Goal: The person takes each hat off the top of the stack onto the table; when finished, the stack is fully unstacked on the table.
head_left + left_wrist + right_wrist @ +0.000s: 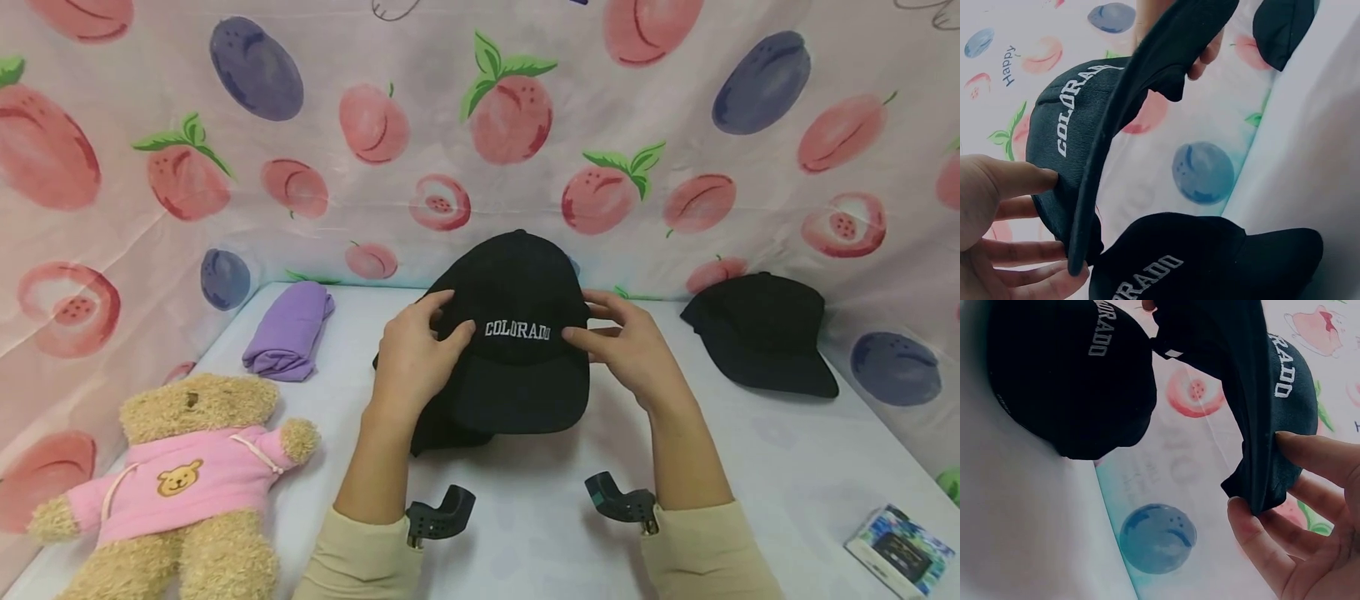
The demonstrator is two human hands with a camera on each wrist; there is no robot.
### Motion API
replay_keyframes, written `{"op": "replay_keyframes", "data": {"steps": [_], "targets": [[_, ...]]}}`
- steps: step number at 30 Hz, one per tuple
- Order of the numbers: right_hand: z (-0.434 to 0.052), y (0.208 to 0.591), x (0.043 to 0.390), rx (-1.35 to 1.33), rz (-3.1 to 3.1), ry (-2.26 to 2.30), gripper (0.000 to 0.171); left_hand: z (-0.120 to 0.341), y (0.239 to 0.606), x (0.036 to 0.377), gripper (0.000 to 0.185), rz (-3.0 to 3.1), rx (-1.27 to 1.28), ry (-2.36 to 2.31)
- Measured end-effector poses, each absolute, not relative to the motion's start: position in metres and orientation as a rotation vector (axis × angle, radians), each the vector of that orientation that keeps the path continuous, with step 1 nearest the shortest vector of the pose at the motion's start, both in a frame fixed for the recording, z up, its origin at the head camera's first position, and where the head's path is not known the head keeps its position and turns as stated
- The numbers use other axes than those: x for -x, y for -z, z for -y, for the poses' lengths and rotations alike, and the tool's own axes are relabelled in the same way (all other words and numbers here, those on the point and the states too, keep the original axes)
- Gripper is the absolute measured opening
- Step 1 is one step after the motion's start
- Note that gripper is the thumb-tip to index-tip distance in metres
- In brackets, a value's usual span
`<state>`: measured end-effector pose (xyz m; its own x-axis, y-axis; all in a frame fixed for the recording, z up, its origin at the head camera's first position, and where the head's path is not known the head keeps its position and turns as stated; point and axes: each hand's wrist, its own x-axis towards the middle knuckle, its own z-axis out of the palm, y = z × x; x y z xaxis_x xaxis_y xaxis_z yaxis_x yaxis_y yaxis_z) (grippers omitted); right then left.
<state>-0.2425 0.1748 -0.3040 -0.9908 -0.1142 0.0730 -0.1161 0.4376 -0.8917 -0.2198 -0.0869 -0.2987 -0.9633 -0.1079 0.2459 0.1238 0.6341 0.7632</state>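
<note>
Nearby, second cap [761,333], teddy bear [187,483], purple cloth [291,332].

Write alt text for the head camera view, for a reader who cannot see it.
Two hands, the left hand and the right hand, hold a black cap lettered COLORADO by its sides above a white table. A second black cap lies to the right, a teddy bear in a pink top and a folded purple cloth to the left.

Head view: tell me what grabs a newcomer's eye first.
A black COLORADO cap sits centre, pinched at its sides by the left hand and right hand. A teddy bear in a pink hoodie sits front left, and a second black cap lies on the right.
</note>
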Motion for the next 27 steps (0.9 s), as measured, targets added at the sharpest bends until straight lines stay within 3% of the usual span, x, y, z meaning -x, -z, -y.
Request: {"op": "replay_keyframes", "data": {"steps": [27], "targets": [[-0.201, 0.299, 0.24, -0.135, 2.691, -1.544, 0.066, 0.061, 0.308, 0.226, 0.053, 2.557, 0.132, 1.228]]}}
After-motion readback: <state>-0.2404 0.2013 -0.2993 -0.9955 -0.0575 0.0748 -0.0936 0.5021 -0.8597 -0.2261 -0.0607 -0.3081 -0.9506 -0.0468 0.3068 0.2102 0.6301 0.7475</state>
